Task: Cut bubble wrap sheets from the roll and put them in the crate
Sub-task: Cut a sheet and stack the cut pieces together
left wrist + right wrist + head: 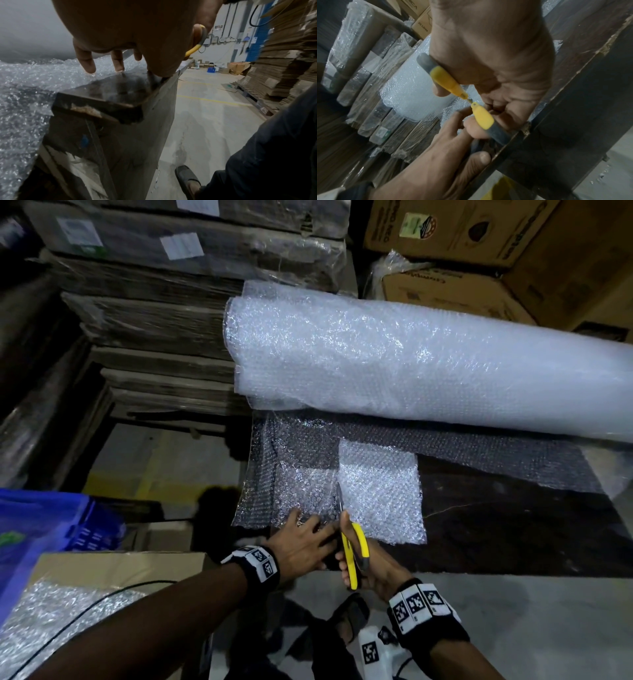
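A large bubble wrap roll (428,371) is seen lying across the upper right of the head view, on a dark table (513,525). From under the roll a loose sheet (308,470) is spread toward the lower centre of the frame, over the table's left end. A whiter cut piece (380,491) lies flat on the table just right of the sheet.

Yellow-handled scissors (352,549) are gripped by the right hand (373,570) at lower centre, fingers and thumb curled through the handle loops; the blades point up the frame along the seam between the sheet and the cut piece. In the right wrist view the two yellow handles (462,97) are seen parted.

The left hand (301,546) is laid on the near edge of the sheet, just left of the scissors, with the fingers spread and pressed flat. In the left wrist view the fingertips (89,66) are seen touching the wrap at the table's edge.

A blue crate (41,529) is seen at the left edge of the head view, well apart from the table. Below it, in the lower left corner, a cardboard box (113,570) with bubble wrap in it is seen. Stacked flat cartons (164,313) fill the upper left, and brown boxes (479,231) the upper right.
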The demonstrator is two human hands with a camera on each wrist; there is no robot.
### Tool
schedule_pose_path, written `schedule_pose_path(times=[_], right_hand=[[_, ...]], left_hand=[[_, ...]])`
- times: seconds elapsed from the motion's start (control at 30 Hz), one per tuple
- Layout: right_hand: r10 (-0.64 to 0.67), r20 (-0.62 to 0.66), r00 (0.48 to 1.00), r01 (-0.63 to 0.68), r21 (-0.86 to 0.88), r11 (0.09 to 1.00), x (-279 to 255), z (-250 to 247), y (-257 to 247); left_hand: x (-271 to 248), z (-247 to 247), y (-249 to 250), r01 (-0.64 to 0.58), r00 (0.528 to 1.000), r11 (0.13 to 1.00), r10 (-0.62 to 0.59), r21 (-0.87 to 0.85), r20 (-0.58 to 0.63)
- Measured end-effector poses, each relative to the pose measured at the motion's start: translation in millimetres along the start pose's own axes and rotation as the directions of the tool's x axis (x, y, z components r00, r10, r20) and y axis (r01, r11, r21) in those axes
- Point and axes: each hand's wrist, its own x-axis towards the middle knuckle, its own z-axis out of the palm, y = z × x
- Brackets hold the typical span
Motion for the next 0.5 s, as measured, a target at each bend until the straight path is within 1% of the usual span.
schedule_pose_path(times=[0.1, 0.2, 0.3, 0.5], right_hand=[[-0.003, -0.008, 1.000, 0.003, 0.007, 1.000, 1, -1, 0], [0.014, -0.016, 1.000, -0.014, 0.003, 1.000, 2, -5, -2], [0.029, -0.026, 0.999, -0.029, -0.009, 1.000, 3, -9, -4], [0.036, 0.003, 0.999, -0.036, -0.016, 0.999, 4, -12, -5]], left_hand=[[1, 1, 1, 0.007, 1.000, 1.000, -0.008, 0.022, 0.029], [2, 0, 2, 0.031, 0.991, 0.999, -0.033, 0.017, 0.129], [5, -3, 2, 0.028, 0.972, 0.999, -0.022, -0.020, 0.233], [16, -12, 1, 0.031, 0.955, 0.999, -0.019, -0.037, 0.297]])
